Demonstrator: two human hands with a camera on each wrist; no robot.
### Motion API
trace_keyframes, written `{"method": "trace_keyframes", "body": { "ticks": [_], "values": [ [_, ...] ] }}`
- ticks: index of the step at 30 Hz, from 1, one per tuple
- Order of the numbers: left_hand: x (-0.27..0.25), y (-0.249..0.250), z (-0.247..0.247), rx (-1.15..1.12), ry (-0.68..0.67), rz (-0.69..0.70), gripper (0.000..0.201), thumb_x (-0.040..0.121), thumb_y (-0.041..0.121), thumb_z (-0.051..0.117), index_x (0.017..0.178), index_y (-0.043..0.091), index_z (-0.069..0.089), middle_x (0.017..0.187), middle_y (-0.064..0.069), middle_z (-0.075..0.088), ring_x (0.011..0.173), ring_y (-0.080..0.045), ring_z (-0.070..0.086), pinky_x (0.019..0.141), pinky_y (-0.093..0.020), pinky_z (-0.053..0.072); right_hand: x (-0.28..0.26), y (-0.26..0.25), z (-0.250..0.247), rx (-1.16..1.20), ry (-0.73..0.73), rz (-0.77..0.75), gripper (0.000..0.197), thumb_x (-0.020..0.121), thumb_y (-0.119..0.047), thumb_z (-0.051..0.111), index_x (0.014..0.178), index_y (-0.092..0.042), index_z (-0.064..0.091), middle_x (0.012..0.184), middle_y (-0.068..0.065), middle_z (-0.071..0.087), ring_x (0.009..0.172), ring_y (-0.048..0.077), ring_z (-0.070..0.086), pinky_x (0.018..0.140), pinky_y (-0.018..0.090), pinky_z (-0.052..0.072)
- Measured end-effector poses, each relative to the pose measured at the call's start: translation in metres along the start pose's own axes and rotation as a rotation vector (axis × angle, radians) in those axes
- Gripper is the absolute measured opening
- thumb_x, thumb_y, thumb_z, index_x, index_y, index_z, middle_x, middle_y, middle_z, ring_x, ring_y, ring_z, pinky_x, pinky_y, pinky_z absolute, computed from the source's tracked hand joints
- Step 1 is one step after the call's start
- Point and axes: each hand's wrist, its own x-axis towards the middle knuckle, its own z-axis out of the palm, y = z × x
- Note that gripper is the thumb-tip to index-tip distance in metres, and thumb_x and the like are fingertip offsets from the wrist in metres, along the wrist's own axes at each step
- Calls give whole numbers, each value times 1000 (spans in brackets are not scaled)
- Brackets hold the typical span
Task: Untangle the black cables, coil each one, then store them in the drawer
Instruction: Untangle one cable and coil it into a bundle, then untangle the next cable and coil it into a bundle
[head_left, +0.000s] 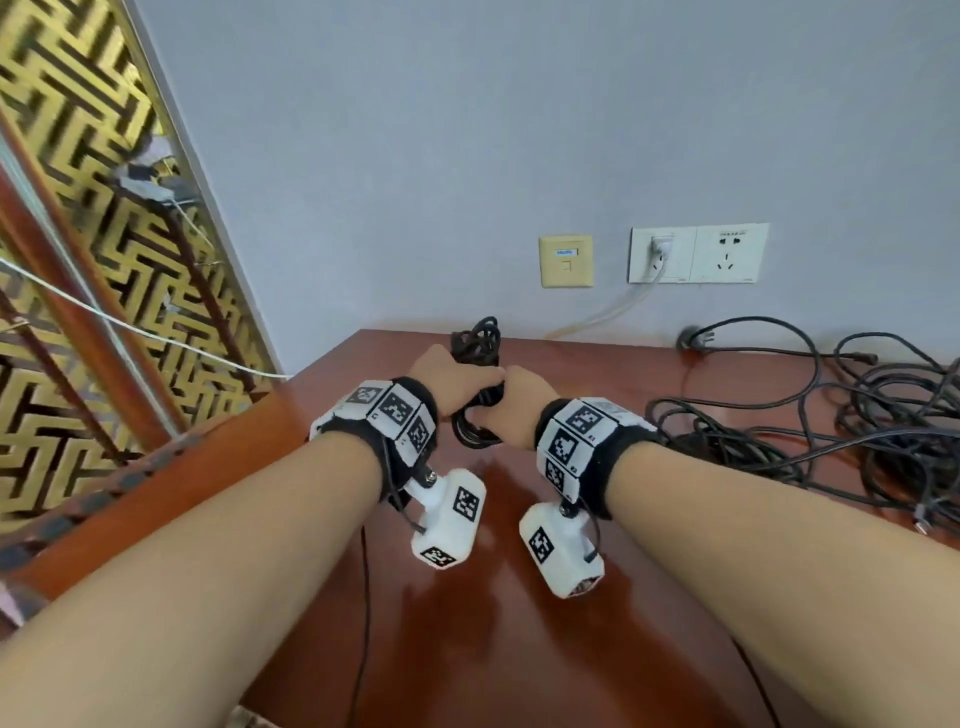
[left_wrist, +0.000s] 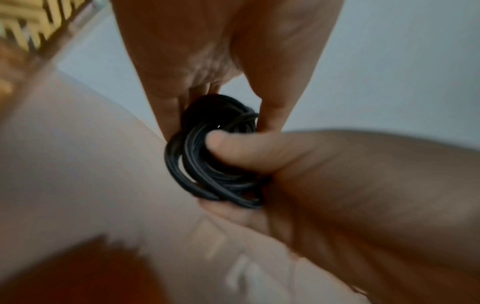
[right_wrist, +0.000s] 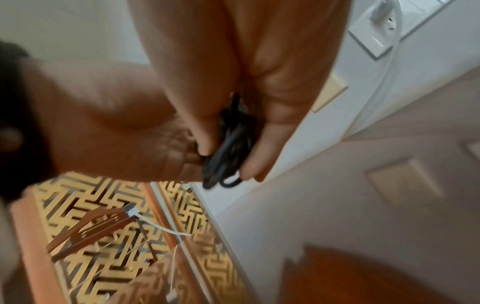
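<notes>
A coiled black cable (head_left: 474, 340) is held upright just above the red-brown table (head_left: 519, 597), near its far edge. My left hand (head_left: 449, 375) grips the coil from the left, fingers and thumb curled round its loops (left_wrist: 207, 164). My right hand (head_left: 522, 399) grips the same coil from the right, its thumb (left_wrist: 233, 149) pressing into the loops. In the right wrist view the fingers pinch the bundle (right_wrist: 228, 152). A tangle of more black cables (head_left: 857, 415) lies on the table to the right, with a black plug (head_left: 693, 340) near the wall. No drawer is in view.
The grey wall behind the table carries a white double socket (head_left: 727, 253) with a white plug and cord (head_left: 660, 252), and a beige network socket (head_left: 566, 261). A gold patterned screen (head_left: 78, 208) with a wooden frame stands to the left of the table.
</notes>
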Motion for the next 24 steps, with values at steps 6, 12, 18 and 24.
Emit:
{"method": "trace_keyframes", "body": {
  "ticks": [6,12,18,24],
  "values": [
    [20,-28,-18,375,79,118,65,89,20,64,147,11,37,142,-14,50,128,-30,50,103,-31,39,20,4,-3,263,41,43,51,85,-21,66,134,-17,52,127,8,62,107,27,64,96,42,52],
    [9,-5,27,401,-77,263,45,92,22,62,135,17,50,137,-4,55,119,-22,55,97,-29,43,-32,36,-75,47,85,15,27,90,-17,62,117,-17,62,94,-3,64,81,14,60,75,25,48],
    [-44,59,103,602,-381,532,12,88,19,63,92,8,64,91,-10,65,85,-26,60,59,-25,38,-125,57,-148,-167,-145,43,6,90,-28,67,93,-32,70,75,-8,72,58,-1,61,65,18,49],
    [-61,76,142,621,-544,551,20,80,16,69,96,11,59,93,-3,63,84,-21,58,69,-31,42,-152,89,-177,-291,-37,72,12,88,-27,65,99,-30,68,94,-6,70,78,8,63,70,19,47]
  ]
}}
